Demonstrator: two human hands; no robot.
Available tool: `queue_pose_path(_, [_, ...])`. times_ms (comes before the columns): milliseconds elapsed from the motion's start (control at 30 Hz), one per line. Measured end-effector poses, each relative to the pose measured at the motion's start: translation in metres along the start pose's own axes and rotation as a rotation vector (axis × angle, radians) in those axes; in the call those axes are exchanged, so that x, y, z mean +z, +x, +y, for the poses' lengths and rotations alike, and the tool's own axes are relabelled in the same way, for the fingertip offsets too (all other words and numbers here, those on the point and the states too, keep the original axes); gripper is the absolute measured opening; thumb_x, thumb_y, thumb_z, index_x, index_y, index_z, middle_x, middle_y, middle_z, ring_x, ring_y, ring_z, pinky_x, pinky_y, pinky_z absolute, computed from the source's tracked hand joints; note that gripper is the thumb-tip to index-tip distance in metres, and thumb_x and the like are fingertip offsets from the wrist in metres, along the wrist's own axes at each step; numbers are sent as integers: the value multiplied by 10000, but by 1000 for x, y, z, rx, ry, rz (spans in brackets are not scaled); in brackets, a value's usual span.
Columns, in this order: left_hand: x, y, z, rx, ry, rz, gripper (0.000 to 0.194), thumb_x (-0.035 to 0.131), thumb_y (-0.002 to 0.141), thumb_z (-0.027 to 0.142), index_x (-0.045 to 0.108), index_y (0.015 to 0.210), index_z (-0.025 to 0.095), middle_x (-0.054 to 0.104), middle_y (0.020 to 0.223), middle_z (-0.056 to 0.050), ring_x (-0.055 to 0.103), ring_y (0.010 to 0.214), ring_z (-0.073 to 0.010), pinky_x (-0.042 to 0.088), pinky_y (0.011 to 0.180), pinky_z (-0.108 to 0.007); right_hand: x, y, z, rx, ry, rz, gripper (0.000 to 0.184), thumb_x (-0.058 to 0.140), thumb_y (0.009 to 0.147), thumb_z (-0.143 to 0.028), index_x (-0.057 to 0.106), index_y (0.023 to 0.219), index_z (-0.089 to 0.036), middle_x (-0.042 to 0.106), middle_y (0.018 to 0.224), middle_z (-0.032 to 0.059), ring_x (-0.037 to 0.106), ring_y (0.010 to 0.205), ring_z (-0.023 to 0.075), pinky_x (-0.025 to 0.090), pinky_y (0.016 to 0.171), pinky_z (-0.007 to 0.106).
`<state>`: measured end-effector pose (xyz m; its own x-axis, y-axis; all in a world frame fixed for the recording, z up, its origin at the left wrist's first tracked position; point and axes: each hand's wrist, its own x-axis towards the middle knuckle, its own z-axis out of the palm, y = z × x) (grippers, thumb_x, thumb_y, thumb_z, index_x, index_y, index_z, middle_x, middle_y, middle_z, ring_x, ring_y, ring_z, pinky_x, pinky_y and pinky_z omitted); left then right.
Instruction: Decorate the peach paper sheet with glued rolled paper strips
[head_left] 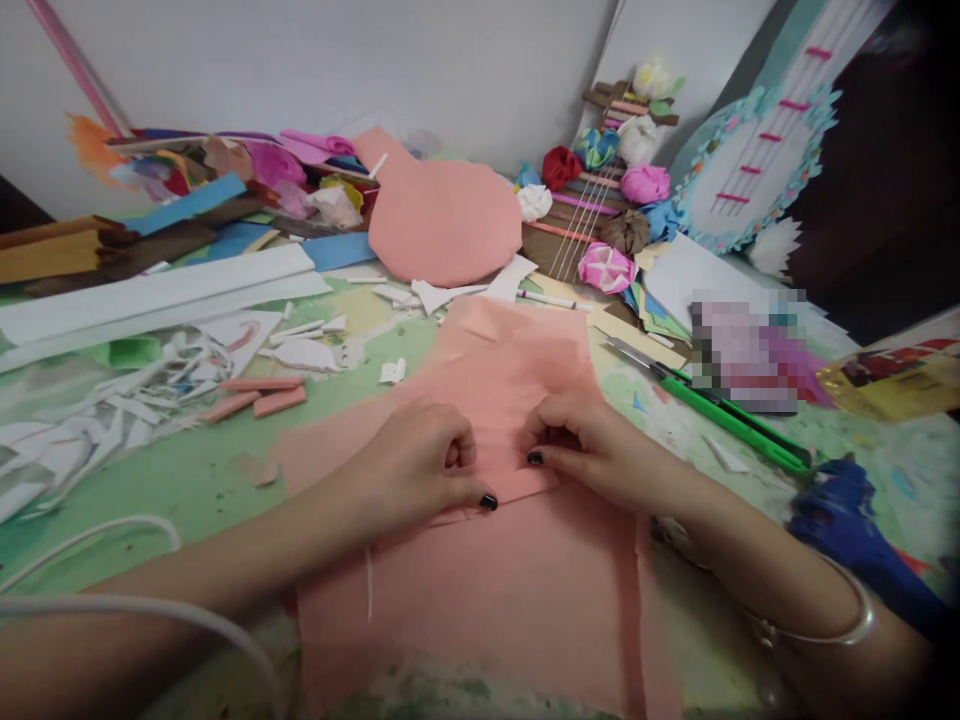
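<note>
A large sheet of thin salmon-pink paper lies in front of me, with a folded edge running across its middle. My left hand has curled fingers and presses its thumb on this fold. My right hand pinches the same fold a short way to the right, thumb against the paper. Wrinkles show in the upper part of the sheet between and beyond the hands. What lies under the fold is hidden. Close beyond the sheet rests a pink-covered, lute-shaped cutout.
A green utility knife with its blade out lies right of my right hand, near a blue glue gun. White paper scraps and small pink blocks lie left. Decorated paper instruments stand behind. A white cable crosses my left forearm.
</note>
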<state>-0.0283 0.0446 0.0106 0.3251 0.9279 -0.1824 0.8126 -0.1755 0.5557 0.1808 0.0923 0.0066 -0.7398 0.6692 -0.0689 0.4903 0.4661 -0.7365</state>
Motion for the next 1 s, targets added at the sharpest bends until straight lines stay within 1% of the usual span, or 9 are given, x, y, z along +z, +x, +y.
queue_pose_path(167, [1,1,0,-9,0,-14,280,754,663,374,581,630,157,555,651,3,479,700,-170,298,589,-259,-3,-3,-1,4,44,3,121,516,796,-60,594,823,-148,604,805,31,545,745,147,423,668,276])
queue_pose_path(267, [1,0,-1,11,-3,-12,289,753,676,385,581,632,157,550,646,5,477,712,-172,299,592,-257,-4,-5,-3,-6,47,1,126,526,788,-43,588,793,-153,597,794,21,543,754,143,423,683,273])
queue_pose_path(367, [2,-3,-2,48,-4,8,272,750,690,353,568,644,156,550,663,9,473,710,-163,305,590,-251,-5,-7,-5,4,15,-7,140,528,792,-34,597,802,-155,604,810,21,543,772,143,421,694,273])
queue_pose_path(467, [3,-5,-3,114,6,35,249,744,704,292,547,647,151,544,683,15,463,696,-147,315,603,-250,-5,-8,-6,1,-19,-14,152,533,796,-22,606,810,-155,608,816,22,542,781,141,418,702,269])
queue_pose_path(567, [4,-6,-3,191,17,45,237,720,743,266,535,654,148,535,701,13,459,707,-146,328,631,-258,-4,-9,-5,-18,-51,-15,165,535,796,-8,609,818,-154,608,832,24,540,800,142,415,724,270])
queue_pose_path(733, [7,-12,-4,300,66,54,193,605,851,250,524,705,152,531,775,-13,456,763,-167,341,657,-280,-5,-12,-4,-86,-136,-29,173,538,793,1,599,815,-160,603,829,18,519,819,151,396,735,278])
queue_pose_path(833, [11,-15,-5,356,124,77,191,536,893,242,521,724,154,526,818,-32,445,774,-179,344,655,-295,-6,-14,-3,-144,-176,-46,185,523,804,3,600,836,-162,591,848,20,505,847,155,388,753,281])
queue_pose_path(1000, [16,-16,-9,476,288,121,202,486,916,218,513,728,151,513,846,-52,435,783,-183,365,675,-309,-6,-17,-1,-210,-262,-68,179,485,845,-9,582,846,-159,545,889,30,475,872,153,379,746,274])
